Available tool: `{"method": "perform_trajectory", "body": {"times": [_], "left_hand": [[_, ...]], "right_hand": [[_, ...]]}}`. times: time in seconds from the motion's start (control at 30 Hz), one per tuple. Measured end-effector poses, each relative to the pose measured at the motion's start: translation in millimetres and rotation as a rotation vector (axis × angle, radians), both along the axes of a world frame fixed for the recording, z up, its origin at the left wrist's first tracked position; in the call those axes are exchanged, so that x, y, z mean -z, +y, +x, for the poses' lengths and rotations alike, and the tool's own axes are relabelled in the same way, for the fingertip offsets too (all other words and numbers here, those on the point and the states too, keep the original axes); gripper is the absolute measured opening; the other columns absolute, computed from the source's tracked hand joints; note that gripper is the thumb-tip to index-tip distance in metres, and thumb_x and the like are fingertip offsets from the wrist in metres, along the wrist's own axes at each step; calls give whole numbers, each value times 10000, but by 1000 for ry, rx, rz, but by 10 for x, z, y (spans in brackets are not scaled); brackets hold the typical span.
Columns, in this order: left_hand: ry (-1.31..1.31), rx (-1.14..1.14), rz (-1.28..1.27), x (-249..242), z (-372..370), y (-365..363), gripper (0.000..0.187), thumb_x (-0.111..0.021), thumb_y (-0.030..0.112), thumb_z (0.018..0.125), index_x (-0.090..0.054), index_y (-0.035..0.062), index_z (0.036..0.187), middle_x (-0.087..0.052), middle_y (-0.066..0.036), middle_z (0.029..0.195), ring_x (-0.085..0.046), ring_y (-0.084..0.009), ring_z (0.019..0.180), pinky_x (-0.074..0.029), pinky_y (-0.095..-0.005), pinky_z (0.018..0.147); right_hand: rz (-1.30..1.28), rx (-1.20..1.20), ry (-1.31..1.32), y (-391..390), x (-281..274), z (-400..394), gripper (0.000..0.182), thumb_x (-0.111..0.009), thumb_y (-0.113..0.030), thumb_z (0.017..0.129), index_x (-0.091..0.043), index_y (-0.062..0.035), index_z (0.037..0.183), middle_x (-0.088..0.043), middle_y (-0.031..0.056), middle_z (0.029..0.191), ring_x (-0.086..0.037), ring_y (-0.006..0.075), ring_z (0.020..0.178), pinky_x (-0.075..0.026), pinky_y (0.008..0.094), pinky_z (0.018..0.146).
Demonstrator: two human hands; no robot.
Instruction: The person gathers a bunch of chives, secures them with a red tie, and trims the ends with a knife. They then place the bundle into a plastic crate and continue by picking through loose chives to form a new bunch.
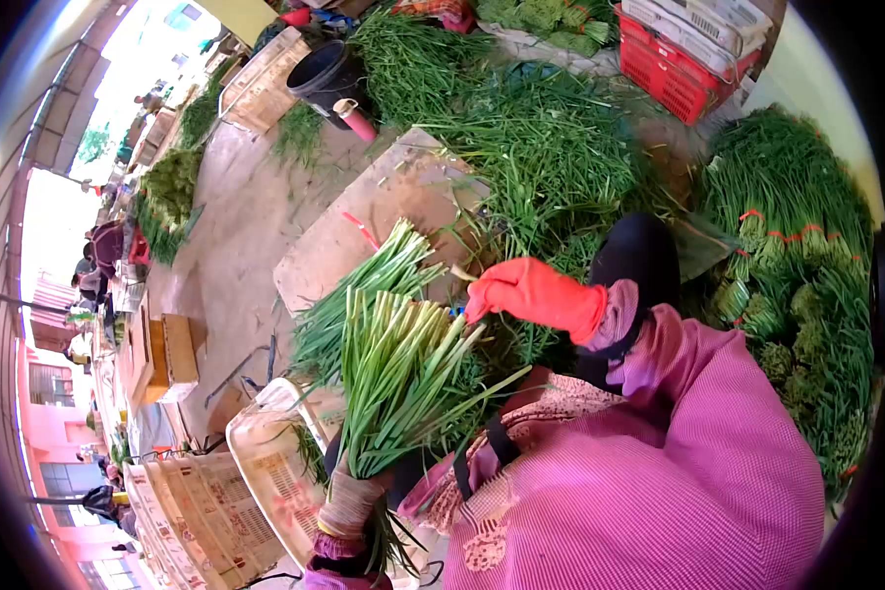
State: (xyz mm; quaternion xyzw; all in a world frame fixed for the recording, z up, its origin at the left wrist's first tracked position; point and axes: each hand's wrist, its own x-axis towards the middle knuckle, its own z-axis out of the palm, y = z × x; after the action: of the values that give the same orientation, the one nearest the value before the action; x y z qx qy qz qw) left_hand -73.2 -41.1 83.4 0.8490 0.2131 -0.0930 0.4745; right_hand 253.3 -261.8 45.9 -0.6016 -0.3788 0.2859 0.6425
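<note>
My left hand (pixel 356 500), in a pale knitted glove or cuff, is closed around the leafy end of a bunch of green chives (pixel 393 364). Their pale cut ends point up and away from me, and loose leaf tips hang below the hand. My right hand (pixel 531 295) wears a red-orange rubber glove, its fingers pinched at the right edge of the bunch. A short pale stalk end (pixel 462 274) sticks out from those fingers; the rest of it is hidden. Behind the bunch, another bundle of chives (pixel 403 254) lies on a board (pixel 364 202).
A large heap of loose chives (pixel 560 147) spreads ahead. Tied bundles (pixel 777 236) are stacked at right. A plastic crate (pixel 265 442) stands at left. Farther off are a black bucket (pixel 326 74), a pink bottle (pixel 356 120), a red crate (pixel 674 74) and people at far left.
</note>
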Motion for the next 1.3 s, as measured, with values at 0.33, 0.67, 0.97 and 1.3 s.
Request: {"method": "perform_trajectory", "body": {"times": [0.33, 0.67, 0.97, 1.3], "left_hand": [[149, -296, -98, -229, 90, -319, 654, -649, -80, 781, -469, 61, 1394, -631, -56, 1259, -609, -167, 1118, -482, -284, 953], [55, -82, 87, -176, 163, -470, 504, -666, 0, 840, -525, 35, 1323, -658, -72, 1235, -624, -174, 1132, -482, -281, 970], [70, -288, 109, -87, 36, -488, 602, -692, 110, 857, -456, 32, 1406, -677, -123, 1192, -681, -176, 1022, -534, -269, 842], [78, -256, -260, -120, -10, -388, 512, -675, -59, 773, -583, 54, 1264, -690, -38, 1150, -657, -135, 994, -524, -264, 875]], "right_hand": [[-137, 515, -1004, 168, -331, -472, 166, -701, -254, 828, -702, -91, 800, -628, 115, 1238, -422, 385, 1343, -290, 528, 1130], [-371, 227, -659, 343, 65, -666, 465, -702, -536, 807, -722, -76, 867, -480, 206, 1437, -304, 469, 1400, -222, 567, 1143], [-215, -6, -301, 567, 558, -590, 340, -665, -348, 849, -701, -156, 1128, -604, 100, 1319, -488, 296, 1277, -343, 477, 1086], [-390, 720, -404, 192, 363, 427, 228, -589, -284, 915, -677, -75, 886, -694, 154, 842, -650, 355, 800, -509, 407, 754]]}}
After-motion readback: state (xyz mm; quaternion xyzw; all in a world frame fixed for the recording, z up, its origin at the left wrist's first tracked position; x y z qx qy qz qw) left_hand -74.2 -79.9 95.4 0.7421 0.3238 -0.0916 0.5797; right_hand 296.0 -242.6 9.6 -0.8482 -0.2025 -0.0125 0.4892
